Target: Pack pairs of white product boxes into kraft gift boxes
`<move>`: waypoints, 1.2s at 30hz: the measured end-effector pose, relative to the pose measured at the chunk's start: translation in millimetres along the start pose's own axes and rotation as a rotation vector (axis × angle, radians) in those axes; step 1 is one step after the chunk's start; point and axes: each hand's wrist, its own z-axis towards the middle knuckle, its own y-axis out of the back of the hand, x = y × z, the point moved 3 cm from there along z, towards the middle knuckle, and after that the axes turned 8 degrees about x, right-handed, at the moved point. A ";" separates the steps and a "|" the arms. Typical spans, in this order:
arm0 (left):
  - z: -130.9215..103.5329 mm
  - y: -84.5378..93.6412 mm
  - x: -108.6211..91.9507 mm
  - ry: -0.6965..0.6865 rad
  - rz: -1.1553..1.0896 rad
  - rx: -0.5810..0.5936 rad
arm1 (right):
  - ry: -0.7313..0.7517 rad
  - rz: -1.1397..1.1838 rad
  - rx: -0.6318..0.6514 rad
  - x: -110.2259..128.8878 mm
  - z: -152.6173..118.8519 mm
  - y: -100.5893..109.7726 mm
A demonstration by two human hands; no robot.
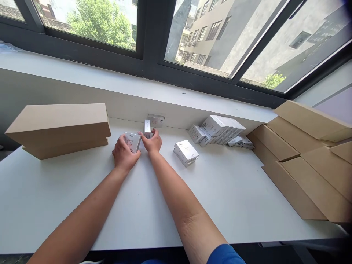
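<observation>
My left hand (123, 153) is closed around a small white printed box (133, 141), which it holds near the tabletop. Just to its right, a narrow white box (147, 126) stands upright. My right hand (153, 142) has its thumb on the near left of that upright box and its fingers on the right side, closed about it. The thumb's tip also comes close to the left hand's box; whether they touch is hard to see. Behind them, another white box (156, 120) leans at the wall. Right of my right hand lie two stacked white boxes (186, 151).
A stack of several white boxes (220, 126) is against the wall at the back right, with a few flatter ones (240, 142) beside it. Brown cardboard boxes (308, 161) fill the right end of the white table (154, 205). Another brown carton (66, 124) stands at left.
</observation>
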 end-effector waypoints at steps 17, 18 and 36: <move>6.8 -0.4 8.5 0.222 -0.920 -0.139 | -0.043 0.829 0.207 -19.0 -58.9 39.7; 7.0 -1.1 9.0 0.233 -0.950 -0.122 | -0.052 0.846 0.191 -20.5 -62.8 43.6; 5.1 -14.9 15.8 0.314 -0.918 -0.120 | 0.014 0.742 -0.144 -23.5 -67.3 63.7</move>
